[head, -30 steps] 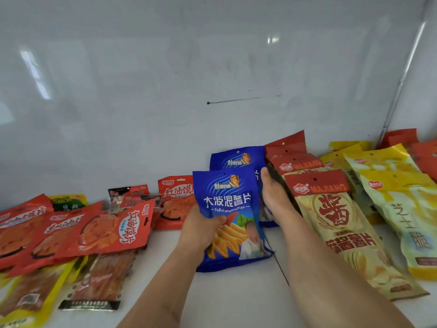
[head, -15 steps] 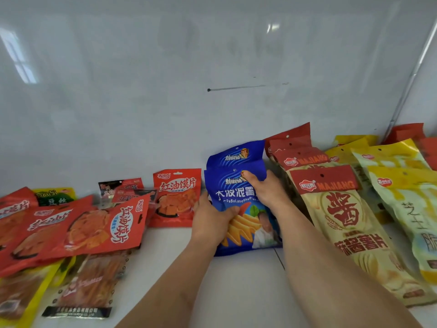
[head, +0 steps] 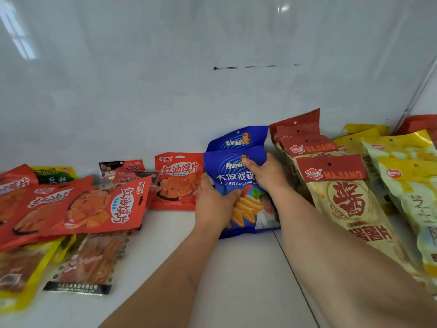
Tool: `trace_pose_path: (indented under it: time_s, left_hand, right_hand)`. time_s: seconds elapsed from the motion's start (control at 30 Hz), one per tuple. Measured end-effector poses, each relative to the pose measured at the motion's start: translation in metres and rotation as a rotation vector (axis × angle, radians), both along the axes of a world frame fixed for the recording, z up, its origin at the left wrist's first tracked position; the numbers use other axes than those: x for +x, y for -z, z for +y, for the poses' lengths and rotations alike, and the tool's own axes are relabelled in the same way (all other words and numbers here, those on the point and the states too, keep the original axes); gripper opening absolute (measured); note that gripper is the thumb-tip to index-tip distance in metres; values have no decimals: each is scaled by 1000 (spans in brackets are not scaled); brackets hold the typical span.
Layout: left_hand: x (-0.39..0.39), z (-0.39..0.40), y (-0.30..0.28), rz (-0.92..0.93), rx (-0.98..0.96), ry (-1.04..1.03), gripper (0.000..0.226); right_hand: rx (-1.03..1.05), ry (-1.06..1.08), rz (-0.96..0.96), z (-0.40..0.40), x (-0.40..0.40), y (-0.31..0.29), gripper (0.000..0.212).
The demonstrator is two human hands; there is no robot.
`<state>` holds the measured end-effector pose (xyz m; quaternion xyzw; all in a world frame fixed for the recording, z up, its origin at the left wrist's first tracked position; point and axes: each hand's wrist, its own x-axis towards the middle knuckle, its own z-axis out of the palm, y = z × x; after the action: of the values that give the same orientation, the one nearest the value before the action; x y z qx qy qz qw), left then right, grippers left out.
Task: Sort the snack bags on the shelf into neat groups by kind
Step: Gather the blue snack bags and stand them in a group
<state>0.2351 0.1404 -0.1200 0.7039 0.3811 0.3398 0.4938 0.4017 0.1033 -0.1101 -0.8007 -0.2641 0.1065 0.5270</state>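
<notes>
A blue chip bag lies at the middle of the white shelf, overlapping a second blue bag that leans on the back wall behind it. My left hand grips the front bag's left edge, thumb across its face. My right hand holds its upper right corner, thumb on the front. A row of beige bags with red tops lies just to the right, then yellow bags. Red bags are piled on the left.
One red bag stands against the wall just left of the blue ones. Small dark packets and a green one sit behind the red pile. Clear-fronted strip packs and yellow-edged packs lie at front left.
Both hands have pushed the front blue bag back towards the wall, so it now overlaps the rear blue bag closely. My right hand moved from the bag's side onto its top corner.
</notes>
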Motion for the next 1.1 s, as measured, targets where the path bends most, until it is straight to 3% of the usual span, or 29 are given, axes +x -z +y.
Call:
trace_pose_path:
  time_s: [0.27,0.5,0.6,0.83,1.1]
  left_hand:
    - [-27,-8,-10,55,5,-31,60]
    - [-78,-9,-20,212,120,-88,39]
    - [-111,-2,-27,323,272,-134,30]
    - [-224,25,-41,365,476,-206,28]
    - [-352,60,-47,370,505,-267,22]
  right_hand:
    - [-306,178,-547,-7,-29,-17,74]
    - [-346,71,-768,-5,-85,-25,54]
    - [-334,-37,-818,4,-126,-27,42]
    - [-320,-172,-899,43,-238,-24,31]
    - [-234,-234,-895,96,-357,-33,32]
